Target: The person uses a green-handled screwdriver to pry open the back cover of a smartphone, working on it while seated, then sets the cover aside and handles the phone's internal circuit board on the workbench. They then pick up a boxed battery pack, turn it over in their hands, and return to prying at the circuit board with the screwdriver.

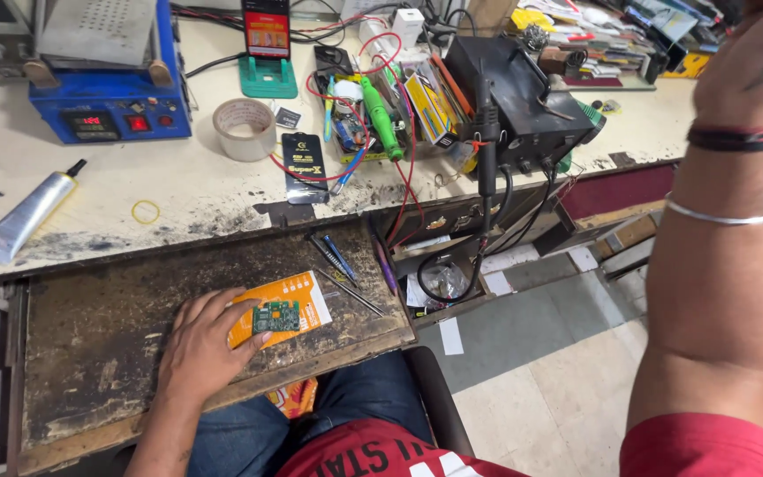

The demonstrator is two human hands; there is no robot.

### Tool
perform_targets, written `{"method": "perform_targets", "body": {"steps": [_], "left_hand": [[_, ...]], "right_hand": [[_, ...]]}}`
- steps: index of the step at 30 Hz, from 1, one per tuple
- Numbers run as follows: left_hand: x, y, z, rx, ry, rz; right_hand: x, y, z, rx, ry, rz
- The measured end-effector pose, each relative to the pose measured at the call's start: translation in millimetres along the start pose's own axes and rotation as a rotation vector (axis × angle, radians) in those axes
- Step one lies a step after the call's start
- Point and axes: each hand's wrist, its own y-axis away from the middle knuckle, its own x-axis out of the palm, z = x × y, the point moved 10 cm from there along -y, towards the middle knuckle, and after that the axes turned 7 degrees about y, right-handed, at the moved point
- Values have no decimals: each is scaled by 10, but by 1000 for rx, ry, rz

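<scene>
The raised right arm (pixel 717 291) lifted its right hand (pixel 757 62) partly out of view — grip impossible to tell — while the left hand (pixel 200 349) lay open and flat on the orange card (pixel 298 291) beside the green circuit board (pixel 276 316) at its fingertips, which a careless nudge could probably slide off the bench (pixel 90 336).

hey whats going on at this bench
A person sits at a worn pull-out work board. Their left hand presses flat on an orange card with a small green circuit board lying on it. Their right hand is raised at the frame's edge, apparently empty. Tweezers lie beside the card.
</scene>
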Motion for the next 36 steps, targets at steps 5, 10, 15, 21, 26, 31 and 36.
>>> {"method": "perform_targets", "body": {"steps": [5, 10, 15, 21, 26, 31, 36], "left_hand": [[-119, 115, -34, 52, 85, -50], [-236, 220, -23, 92, 149, -121], [-294, 259, -18, 66, 151, -104], [-377, 268, -78, 34, 176, -89], [-389, 254, -137, 21, 199, -80], [-341, 275, -146, 17, 192, -62], [-237, 252, 42, 13, 211, -67]], "right_hand": [[213, 187, 391, -97, 202, 105], [1003, 1709, 834, -285, -113, 355], [1838, 3201, 468, 171, -692, 595], [2151, 3946, -111, 423, -839, 566], [2306, 4113, -254, 484, -739, 655], [2281, 4176, -335, 383, -402, 682], [2287, 4249, -530, 367, -386, 680]]}}
